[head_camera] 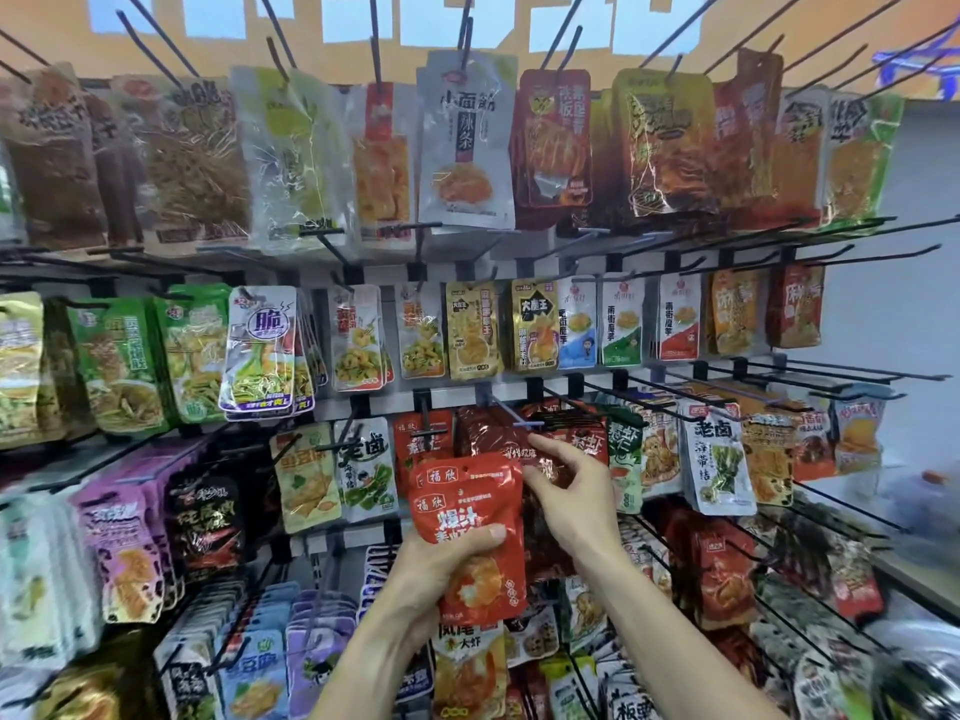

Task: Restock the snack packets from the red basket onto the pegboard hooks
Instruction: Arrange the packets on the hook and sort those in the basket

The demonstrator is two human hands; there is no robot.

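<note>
- An orange-red snack packet (470, 537) stands upright in front of the pegboard display, in the lower middle of the view, held in the air and not hanging from any hook.
- The left hand (441, 569) grips this packet from its left side: the thumb lies across the printed front at mid-height and the other fingers curl behind it.
- The right hand (569, 491) reaches just past the packet's upper right corner; its thumb and fingers pinch a glossy dark red packet (493, 439) hanging in the third row.
- Right above the right hand a hook (511, 414) sticks out toward the camera, with a pale cross-bar at its tip; the dark red packets hang from it.
- Left of these hang a red packet (423, 441), a white and green one (366, 470) and a yellow-green one (304, 478); to the right hangs a white packet with green printing (719, 467).
- The row above holds small packets, among them a gold and black one (535, 324) and a purple-edged one (262, 348).
- The top row carries larger bags, with a grey one (467, 137) near the centre.
- The red basket does not show in this view.
</note>
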